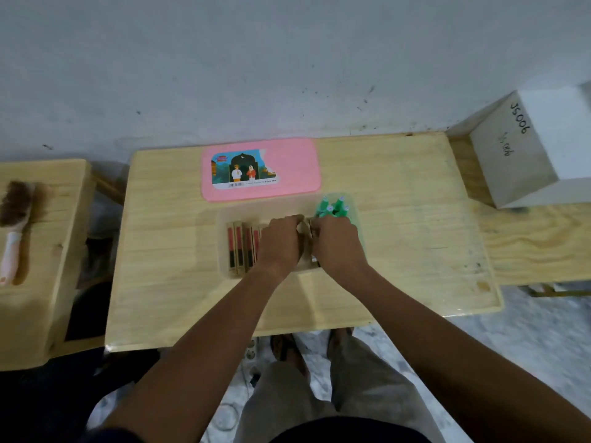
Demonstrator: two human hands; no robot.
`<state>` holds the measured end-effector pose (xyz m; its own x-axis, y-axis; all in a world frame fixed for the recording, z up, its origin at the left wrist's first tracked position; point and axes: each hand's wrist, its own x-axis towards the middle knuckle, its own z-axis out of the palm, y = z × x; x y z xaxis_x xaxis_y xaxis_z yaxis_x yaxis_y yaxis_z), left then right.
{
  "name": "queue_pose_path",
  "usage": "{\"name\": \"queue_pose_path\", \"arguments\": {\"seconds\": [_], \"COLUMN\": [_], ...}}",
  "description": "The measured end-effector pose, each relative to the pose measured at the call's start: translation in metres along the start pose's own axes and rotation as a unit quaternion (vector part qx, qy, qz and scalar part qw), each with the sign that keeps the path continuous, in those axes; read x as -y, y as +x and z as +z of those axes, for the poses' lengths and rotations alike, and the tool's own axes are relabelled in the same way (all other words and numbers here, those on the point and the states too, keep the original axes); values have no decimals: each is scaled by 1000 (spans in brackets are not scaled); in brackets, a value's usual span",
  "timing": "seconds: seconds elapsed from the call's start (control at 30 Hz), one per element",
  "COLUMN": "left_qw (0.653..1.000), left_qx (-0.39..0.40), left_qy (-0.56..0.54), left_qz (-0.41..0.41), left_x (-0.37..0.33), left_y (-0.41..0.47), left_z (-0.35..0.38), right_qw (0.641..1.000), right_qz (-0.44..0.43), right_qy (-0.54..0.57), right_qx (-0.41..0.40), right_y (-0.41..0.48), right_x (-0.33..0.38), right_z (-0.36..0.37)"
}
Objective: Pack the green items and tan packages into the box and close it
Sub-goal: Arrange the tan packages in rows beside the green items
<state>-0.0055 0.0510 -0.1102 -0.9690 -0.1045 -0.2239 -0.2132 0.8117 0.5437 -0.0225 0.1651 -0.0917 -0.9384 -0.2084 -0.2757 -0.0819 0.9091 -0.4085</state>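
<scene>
Your clear plastic box (pixel 224 219) sits near the middle of the wooden surface (pixel 166 251), and everything else can be placed from it. Just behind the box, touching or almost touching its far edge, lies the pink lid (pixel 297 167) with a picture label on top; the box is open. Inside the box, along its left part, tan packages (pixel 240 247) stand in a row on edge, each with a red and dark window. In the box's far right corner sit the green items (pixel 334 207), bunched together with pale tips up.

Your left hand (pixel 281 243) and right hand (pixel 335 244) are both down in the middle of the box, knuckles up, fingers curled. Each grip is closed around a tan package between them, the two hands nearly touching. How many packages you have hold of cannot be told, since the hands cover them.

Well to the right of the box, a white carton (pixel 524 155) with handwriting stands on a lower bench. Well to the left of the box, a brush (pixel 14 219) lies on a separate wooden stand.
</scene>
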Motion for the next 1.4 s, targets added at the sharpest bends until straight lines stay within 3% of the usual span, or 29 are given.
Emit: {"name": "queue_pose_path", "arguments": {"seconds": [0.23, 0.53, 0.7, 0.93, 1.13, 1.3, 1.4], "left_qw": [999, 984, 974, 972, 966, 954, 967], "left_qx": [46, 34, -21, -47, -45, -43, -55], "left_qy": [-3, -141, -171, -182, -209, -239, -195], "left_qz": [-19, -103, -148, -141, -147, -174, -153], "left_x": [2, 15, 33, 50, 59, 66, 67], "left_y": [18, 16, 9, 0, -1, 5, 9], "left_z": [4, -21, -43, -60, -56, -64, -72], "right_qw": [1000, 997, 987, 954, 960, 973, 977], "right_qz": [-24, -72, -100, -156, -164, -140, -126], "right_qy": [14, -32, -120, -242, -220, -165, -148], "right_qx": [-13, 13, 44, 89, 55, 75, 84], "right_y": [11, 26, 30, 30, 35, 39, 37], "right_x": [-3, 8, 21, 30, 36, 36, 34], "right_z": [-12, -12, -10, 2, 7, 10, 16]}}
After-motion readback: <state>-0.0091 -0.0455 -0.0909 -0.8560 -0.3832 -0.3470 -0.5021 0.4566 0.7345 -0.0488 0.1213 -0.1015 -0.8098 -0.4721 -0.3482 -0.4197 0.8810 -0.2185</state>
